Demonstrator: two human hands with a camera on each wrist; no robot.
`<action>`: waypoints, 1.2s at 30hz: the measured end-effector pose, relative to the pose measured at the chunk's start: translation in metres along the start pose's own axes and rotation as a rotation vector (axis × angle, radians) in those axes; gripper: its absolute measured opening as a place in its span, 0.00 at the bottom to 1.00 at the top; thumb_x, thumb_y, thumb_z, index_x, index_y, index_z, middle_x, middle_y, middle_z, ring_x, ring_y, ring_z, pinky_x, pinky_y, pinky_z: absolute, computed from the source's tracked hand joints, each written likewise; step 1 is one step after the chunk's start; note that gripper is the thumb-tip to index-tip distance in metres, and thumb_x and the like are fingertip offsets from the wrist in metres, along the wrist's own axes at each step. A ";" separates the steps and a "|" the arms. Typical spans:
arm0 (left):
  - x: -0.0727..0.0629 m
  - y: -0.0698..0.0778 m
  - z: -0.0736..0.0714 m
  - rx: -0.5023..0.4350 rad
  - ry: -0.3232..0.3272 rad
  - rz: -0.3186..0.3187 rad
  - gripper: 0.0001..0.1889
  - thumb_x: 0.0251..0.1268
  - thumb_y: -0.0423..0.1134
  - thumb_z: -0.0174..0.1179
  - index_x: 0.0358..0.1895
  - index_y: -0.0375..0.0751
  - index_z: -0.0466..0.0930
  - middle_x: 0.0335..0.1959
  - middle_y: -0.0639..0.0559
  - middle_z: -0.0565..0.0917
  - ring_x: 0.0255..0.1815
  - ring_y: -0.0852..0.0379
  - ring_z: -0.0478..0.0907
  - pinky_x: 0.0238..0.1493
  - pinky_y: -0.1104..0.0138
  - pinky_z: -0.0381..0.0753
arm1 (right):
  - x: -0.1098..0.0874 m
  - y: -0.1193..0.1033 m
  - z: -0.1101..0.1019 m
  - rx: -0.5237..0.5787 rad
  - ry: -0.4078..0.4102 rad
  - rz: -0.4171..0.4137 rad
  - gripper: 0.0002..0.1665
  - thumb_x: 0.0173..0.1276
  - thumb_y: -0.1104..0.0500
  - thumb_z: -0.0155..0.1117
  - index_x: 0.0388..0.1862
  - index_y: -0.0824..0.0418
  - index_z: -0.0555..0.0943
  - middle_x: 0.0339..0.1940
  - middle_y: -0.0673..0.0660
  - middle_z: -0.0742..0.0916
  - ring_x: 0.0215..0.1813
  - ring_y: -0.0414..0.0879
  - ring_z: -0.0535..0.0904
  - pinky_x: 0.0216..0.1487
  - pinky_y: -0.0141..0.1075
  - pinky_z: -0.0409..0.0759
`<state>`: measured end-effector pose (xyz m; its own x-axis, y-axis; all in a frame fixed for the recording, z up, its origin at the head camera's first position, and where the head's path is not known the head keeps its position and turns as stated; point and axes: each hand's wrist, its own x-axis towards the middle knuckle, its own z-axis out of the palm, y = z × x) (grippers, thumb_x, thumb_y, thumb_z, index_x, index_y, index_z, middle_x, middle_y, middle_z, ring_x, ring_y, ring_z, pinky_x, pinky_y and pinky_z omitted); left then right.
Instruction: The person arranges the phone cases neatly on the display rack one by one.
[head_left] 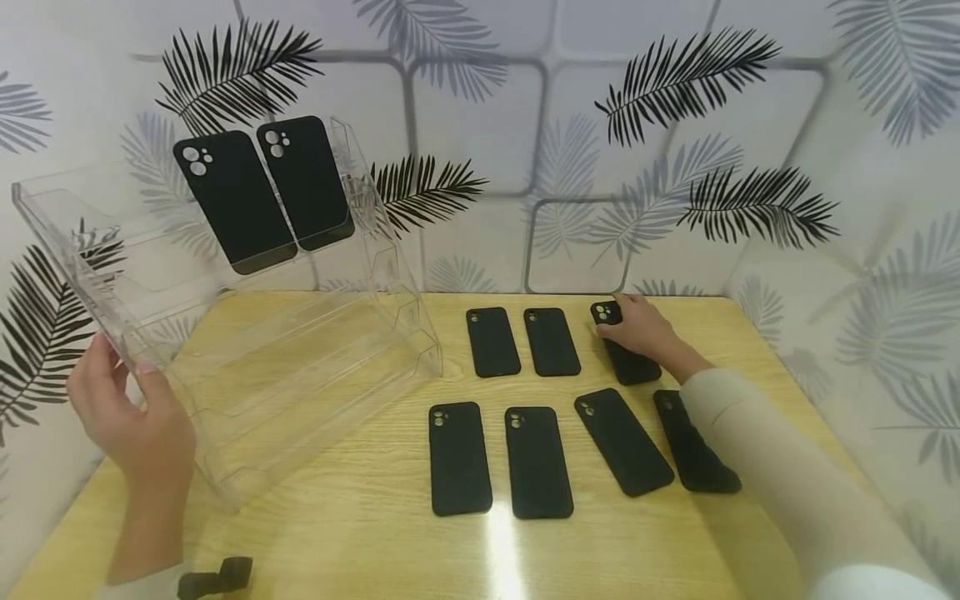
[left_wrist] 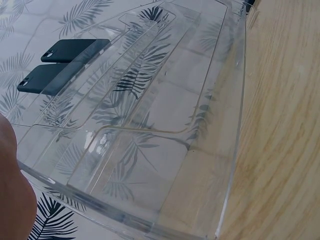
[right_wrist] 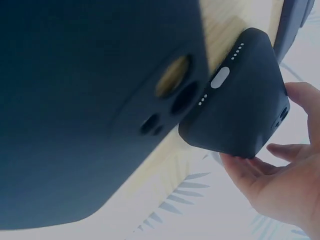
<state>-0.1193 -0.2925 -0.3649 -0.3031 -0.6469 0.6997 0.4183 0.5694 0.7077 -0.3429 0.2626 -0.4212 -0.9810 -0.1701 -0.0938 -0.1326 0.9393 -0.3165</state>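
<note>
A clear tiered display stand [head_left: 300, 358] stands tilted on the left, with two black phone cases [head_left: 236, 200] on its upper tier. My left hand [head_left: 138, 408] grips the stand's left side panel, thumb in front; in the left wrist view only part of that hand [left_wrist: 15, 190] shows beside the panel. At the back right, my right hand [head_left: 647, 327] holds a black phone case [head_left: 626, 358] by its camera end. The right wrist view has my fingers and thumb on opposite edges of that case [right_wrist: 235, 105]; I cannot tell whether it touches the table.
Several more black phone cases lie in two rows on the wooden table [head_left: 337, 533], among them a front one [head_left: 459, 458] and a back one [head_left: 551, 342]. One case [head_left: 697, 450] lies partly under my right forearm. Leaf-patterned wall covering [head_left: 480, 125] rises behind the table.
</note>
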 end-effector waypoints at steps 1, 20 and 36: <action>0.000 0.000 0.000 0.001 0.002 0.001 0.22 0.68 0.28 0.50 0.65 0.38 0.77 0.55 0.63 0.73 0.60 0.60 0.73 0.65 0.69 0.77 | 0.000 -0.003 -0.001 0.004 0.005 -0.004 0.51 0.72 0.43 0.58 0.81 0.70 0.51 0.77 0.77 0.58 0.75 0.74 0.58 0.70 0.68 0.65; 0.000 0.000 0.000 -0.008 0.010 0.012 0.23 0.67 0.27 0.50 0.64 0.37 0.78 0.55 0.61 0.74 0.60 0.58 0.73 0.65 0.68 0.78 | -0.011 -0.059 -0.014 0.061 0.132 -0.154 0.49 0.72 0.45 0.61 0.80 0.69 0.54 0.78 0.73 0.61 0.76 0.70 0.59 0.72 0.63 0.67; -0.001 -0.001 -0.001 -0.002 0.001 0.013 0.24 0.67 0.26 0.49 0.65 0.37 0.76 0.56 0.62 0.73 0.60 0.60 0.72 0.65 0.68 0.77 | -0.041 -0.159 -0.028 0.120 0.185 -0.378 0.48 0.71 0.42 0.63 0.81 0.59 0.57 0.80 0.65 0.61 0.79 0.63 0.57 0.74 0.59 0.67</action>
<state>-0.1189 -0.2928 -0.3658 -0.2967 -0.6397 0.7090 0.4239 0.5771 0.6981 -0.2856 0.1287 -0.3401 -0.8768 -0.4292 0.2169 -0.4809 0.7779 -0.4046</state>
